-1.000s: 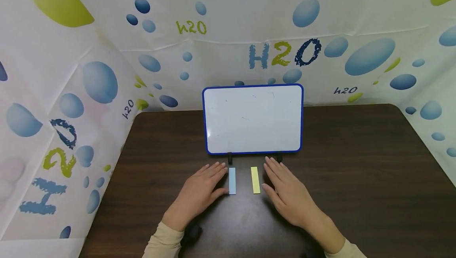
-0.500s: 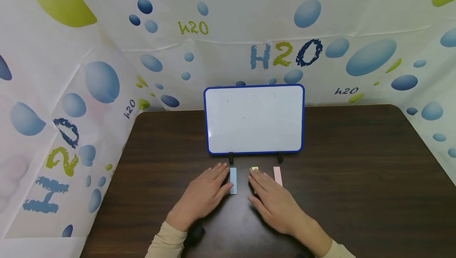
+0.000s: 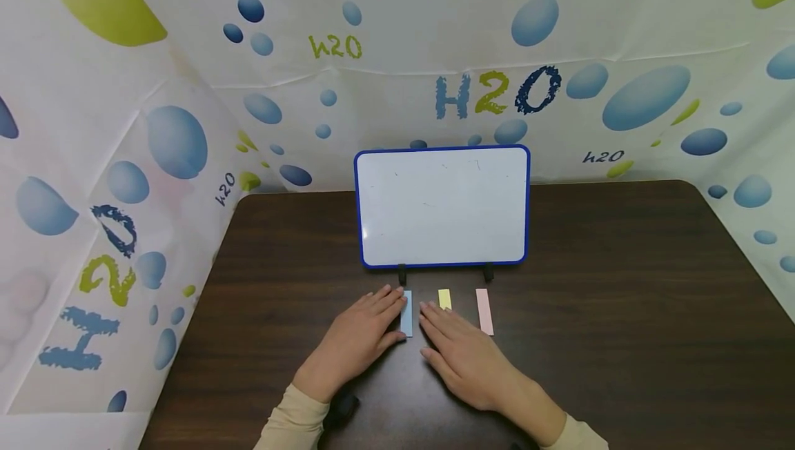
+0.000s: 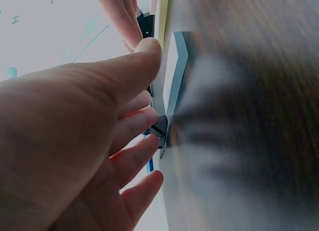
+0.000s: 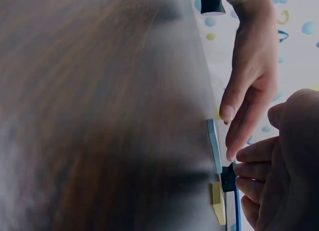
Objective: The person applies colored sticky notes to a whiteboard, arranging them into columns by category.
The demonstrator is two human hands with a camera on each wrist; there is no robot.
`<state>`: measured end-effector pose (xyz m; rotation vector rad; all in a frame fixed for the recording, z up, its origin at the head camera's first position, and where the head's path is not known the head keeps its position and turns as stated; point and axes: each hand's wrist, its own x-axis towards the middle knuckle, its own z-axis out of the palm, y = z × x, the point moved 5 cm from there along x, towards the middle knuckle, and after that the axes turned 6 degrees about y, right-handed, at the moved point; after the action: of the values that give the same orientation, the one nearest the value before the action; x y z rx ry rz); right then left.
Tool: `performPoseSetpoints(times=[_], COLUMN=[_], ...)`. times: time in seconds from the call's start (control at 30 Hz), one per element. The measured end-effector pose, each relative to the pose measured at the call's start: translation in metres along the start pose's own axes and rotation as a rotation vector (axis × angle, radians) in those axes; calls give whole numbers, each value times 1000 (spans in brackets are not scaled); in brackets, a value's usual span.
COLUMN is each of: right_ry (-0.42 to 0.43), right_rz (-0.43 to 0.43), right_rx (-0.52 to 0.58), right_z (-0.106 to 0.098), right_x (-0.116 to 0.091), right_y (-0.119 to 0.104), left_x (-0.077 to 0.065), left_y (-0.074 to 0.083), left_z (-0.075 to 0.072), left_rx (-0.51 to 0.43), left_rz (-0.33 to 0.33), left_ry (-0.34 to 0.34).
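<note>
Three small flat strips stand in a row on the dark table: a blue strip [image 3: 406, 315], a yellow strip [image 3: 444, 297] and a pink strip [image 3: 484, 312]. My left hand [image 3: 359, 333] has its fingers extended beside the blue strip, its fingertips overlapping the strip's left edge in the head view. Fingers straight and together, my right hand [image 3: 468, 353] reaches over the yellow strip and hides its lower part. Its fingertips are just right of the blue strip. In the left wrist view the blue strip [image 4: 174, 74] shows as a thick block below the left thumb.
A whiteboard [image 3: 442, 207] with a blue frame stands behind the strips on black feet [image 3: 488, 272]. The brown wooden table [image 3: 621, 312] extends to both sides. A white printed sheet [image 3: 385, 15] hangs around the back and left.
My right hand has moved left, from right of the yellow strip to over it, and the pink strip has come into view. The left hand has shifted slightly right over the blue strip's edge.
</note>
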<state>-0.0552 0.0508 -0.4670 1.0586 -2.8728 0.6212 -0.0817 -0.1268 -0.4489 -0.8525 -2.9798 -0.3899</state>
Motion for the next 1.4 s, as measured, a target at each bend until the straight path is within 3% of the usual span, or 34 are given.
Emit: performPoseSetpoints(times=[0.53, 0.87, 1.4], right_ry=[-113, -109, -99], right_rz=[-45, -43, -51], right_rx=[-2, 4, 5], right_z=[11, 13, 16], right_x=[6, 6, 5], right_y=[-9, -8, -7], left_x=[4, 6, 6], left_y=[-1, -5, -9], left_z=[5, 8, 11], left_rx=[-12, -45, -134], left_rz=[30, 9, 9], left_ry=[74, 43, 56])
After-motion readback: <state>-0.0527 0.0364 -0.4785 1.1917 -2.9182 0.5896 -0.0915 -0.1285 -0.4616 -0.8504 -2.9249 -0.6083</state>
